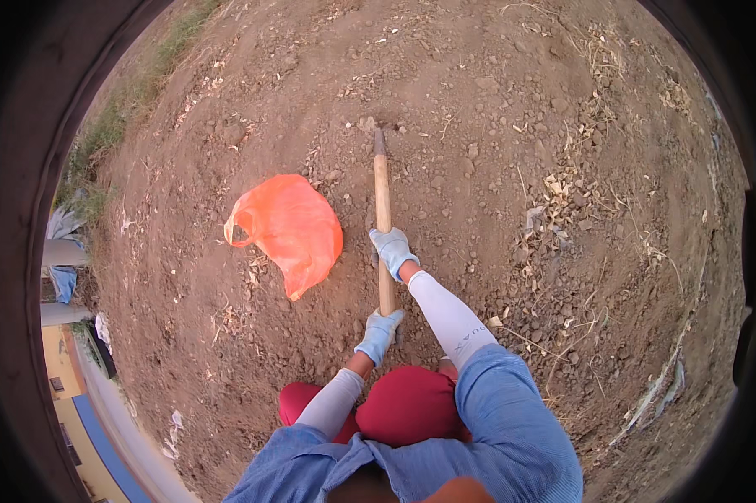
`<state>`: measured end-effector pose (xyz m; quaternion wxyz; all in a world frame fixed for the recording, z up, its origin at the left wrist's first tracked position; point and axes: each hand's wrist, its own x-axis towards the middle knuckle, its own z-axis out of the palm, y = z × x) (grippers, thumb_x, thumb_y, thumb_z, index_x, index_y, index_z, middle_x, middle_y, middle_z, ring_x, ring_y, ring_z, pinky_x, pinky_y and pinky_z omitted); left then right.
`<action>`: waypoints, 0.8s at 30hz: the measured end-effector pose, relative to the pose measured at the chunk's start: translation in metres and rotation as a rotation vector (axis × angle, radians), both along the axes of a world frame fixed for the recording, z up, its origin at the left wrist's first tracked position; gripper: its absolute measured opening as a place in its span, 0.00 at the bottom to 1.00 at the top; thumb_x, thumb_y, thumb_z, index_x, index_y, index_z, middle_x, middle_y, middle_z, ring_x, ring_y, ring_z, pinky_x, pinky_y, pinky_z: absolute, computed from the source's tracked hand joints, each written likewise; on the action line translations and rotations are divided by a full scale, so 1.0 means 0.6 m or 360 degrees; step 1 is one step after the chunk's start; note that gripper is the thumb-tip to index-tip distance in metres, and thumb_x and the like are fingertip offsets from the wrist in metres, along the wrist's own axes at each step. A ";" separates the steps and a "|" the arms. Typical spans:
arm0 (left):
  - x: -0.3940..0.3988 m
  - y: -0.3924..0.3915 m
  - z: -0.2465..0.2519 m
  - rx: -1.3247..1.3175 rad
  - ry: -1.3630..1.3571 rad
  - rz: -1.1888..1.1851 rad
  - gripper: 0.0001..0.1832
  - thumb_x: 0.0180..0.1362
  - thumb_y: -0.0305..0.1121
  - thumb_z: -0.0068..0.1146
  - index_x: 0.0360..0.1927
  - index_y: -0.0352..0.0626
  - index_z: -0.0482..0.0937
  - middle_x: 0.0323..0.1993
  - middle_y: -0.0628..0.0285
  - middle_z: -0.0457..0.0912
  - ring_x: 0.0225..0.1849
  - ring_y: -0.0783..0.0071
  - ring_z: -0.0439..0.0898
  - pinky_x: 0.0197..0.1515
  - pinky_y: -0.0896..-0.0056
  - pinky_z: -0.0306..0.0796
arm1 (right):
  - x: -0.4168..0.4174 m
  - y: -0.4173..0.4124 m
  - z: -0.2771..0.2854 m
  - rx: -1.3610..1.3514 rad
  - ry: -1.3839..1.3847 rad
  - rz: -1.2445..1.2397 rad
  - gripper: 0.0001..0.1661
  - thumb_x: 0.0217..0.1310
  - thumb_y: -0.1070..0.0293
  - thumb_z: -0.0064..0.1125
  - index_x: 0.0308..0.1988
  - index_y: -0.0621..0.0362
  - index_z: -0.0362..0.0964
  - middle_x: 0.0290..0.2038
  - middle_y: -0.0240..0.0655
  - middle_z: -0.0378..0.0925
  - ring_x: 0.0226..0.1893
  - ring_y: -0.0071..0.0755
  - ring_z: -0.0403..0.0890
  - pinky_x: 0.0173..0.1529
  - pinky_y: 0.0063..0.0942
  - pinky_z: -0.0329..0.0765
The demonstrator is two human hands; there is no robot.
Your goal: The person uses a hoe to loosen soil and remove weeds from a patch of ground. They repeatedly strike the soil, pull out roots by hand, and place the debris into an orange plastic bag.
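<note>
Both of my gloved hands grip the wooden handle point(383, 188) of a digging tool. My left hand point(379, 334), in a pale blue glove, closes around its near end, just in front of my knees. Farther up the shaft, my right hand point(393, 249) holds it in a matching glove. The handle points away from me to a dark metal socket point(379, 142), which meets the soil by a small dark hollow. Whatever blade lies beyond the socket cannot be made out. An orange plastic carrier bag point(296, 229) lies on the ground left of the handle.
Bare, cloddy soil point(466, 163) surrounds me, strewn with dry leaves point(557, 188) and thin stalks. Grass point(145, 82) borders the plot at the upper left. Pale posts point(64, 253) and a yellow and blue building point(95, 434) stand along the left edge. Plastic scraps point(667, 390) lie at the right.
</note>
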<state>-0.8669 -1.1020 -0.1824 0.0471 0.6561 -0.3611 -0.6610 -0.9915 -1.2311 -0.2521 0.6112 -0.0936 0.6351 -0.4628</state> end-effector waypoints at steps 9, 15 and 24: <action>0.156 0.274 0.032 0.0135 -0.0314 -0.0261 0.16 0.56 0.42 0.63 0.38 0.40 0.74 0.19 0.62 0.76 0.16 0.72 0.75 0.19 0.66 0.69 | 0.121 0.353 0.020 0.0169 -0.0632 0.0186 0.13 0.62 0.63 0.62 0.36 0.59 0.69 0.21 0.32 0.76 0.18 0.28 0.78 0.23 0.30 0.78; 0.179 0.330 0.064 -0.0039 -0.0458 -0.0487 0.17 0.55 0.43 0.63 0.39 0.39 0.75 0.21 0.60 0.78 0.18 0.70 0.77 0.22 0.65 0.71 | 0.054 0.495 0.040 -0.0213 -0.1123 0.0470 0.13 0.60 0.64 0.64 0.38 0.59 0.71 0.30 0.36 0.80 0.33 0.28 0.83 0.39 0.29 0.80; -0.072 -0.025 0.050 -0.1053 -0.0133 -0.0643 0.19 0.55 0.44 0.63 0.39 0.38 0.76 0.24 0.56 0.81 0.22 0.67 0.80 0.26 0.63 0.73 | -0.157 0.122 0.170 -0.0771 -0.0313 -0.0220 0.15 0.63 0.60 0.60 0.40 0.57 0.66 0.27 0.34 0.76 0.28 0.33 0.82 0.35 0.32 0.82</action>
